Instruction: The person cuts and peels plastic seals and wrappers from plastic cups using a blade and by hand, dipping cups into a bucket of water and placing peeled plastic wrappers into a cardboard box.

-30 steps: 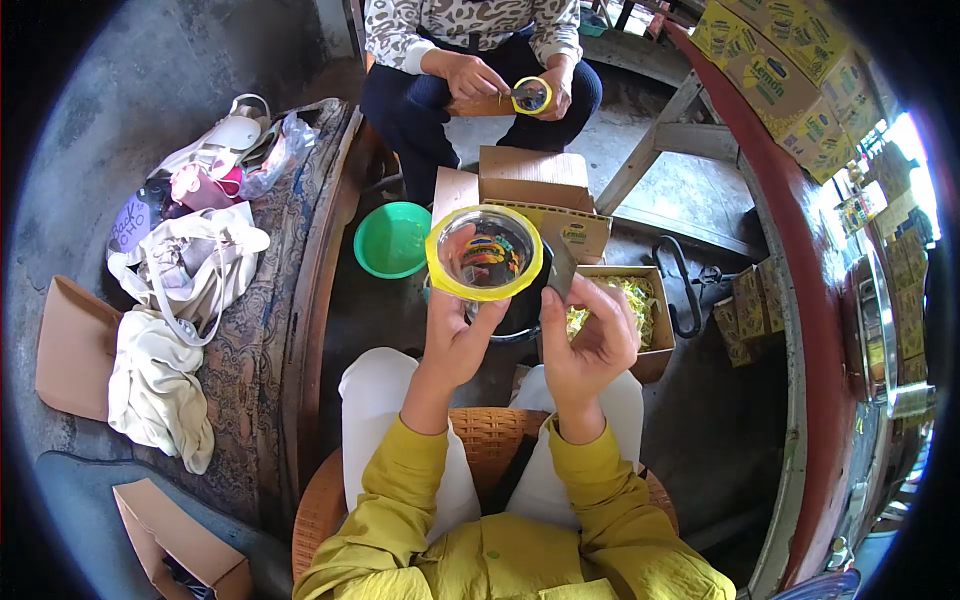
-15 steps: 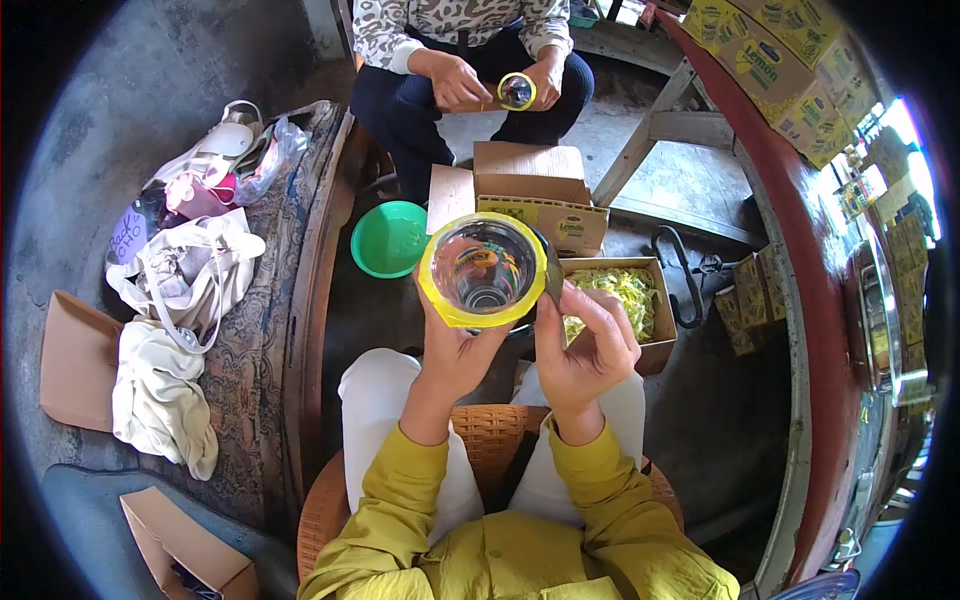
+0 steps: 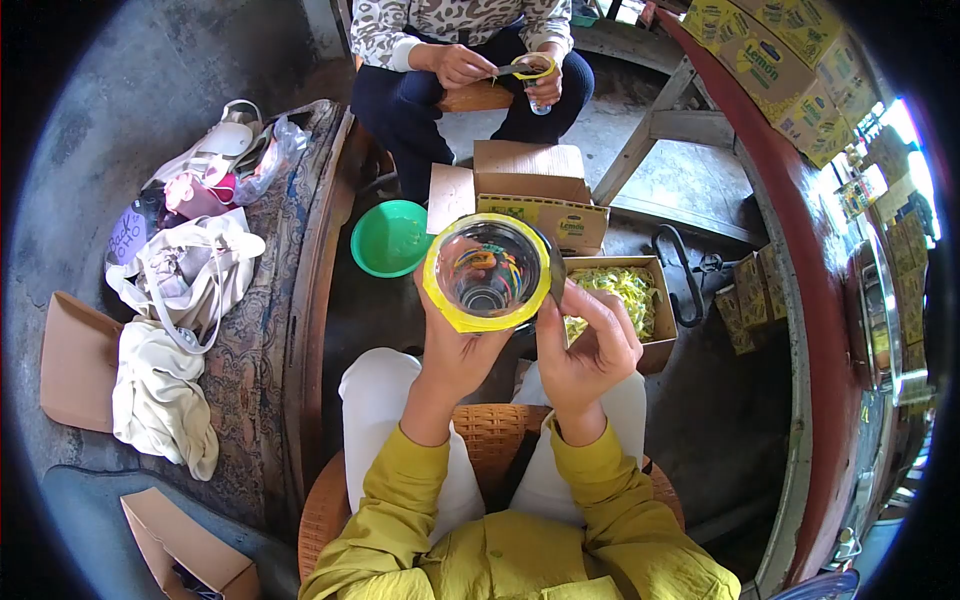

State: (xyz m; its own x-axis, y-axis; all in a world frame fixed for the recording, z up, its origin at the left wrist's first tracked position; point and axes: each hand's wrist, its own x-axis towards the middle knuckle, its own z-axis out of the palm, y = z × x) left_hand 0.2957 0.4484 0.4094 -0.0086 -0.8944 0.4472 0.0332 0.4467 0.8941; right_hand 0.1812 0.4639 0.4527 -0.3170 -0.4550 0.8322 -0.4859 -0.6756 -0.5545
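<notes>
A clear plastic cup [image 3: 487, 272] with printed coloured patterns faces me mouth up, a band of yellow film [image 3: 472, 324] around its rim. My left hand [image 3: 455, 345] is wrapped round the cup from below and the left. At the rim's right side, my right hand [image 3: 590, 345] pinches a dark, flat blade [image 3: 556, 268] against the yellow film. Most of the blade is hidden by the fingers and the rim, and I cannot see its handle.
Opposite sits another person [image 3: 465, 65] holding a yellow-rimmed cup [image 3: 540, 88] and a blade. Between us stand a green basin [image 3: 390, 238], an open Lemon carton [image 3: 560, 222] and a box of yellow film strips [image 3: 625, 300]. Bags [image 3: 195, 260] lie on the left bench.
My cup has shifted slightly right, with the blade still at its rim. The other person's cup has turned upright, and their blade now shows across its rim.
</notes>
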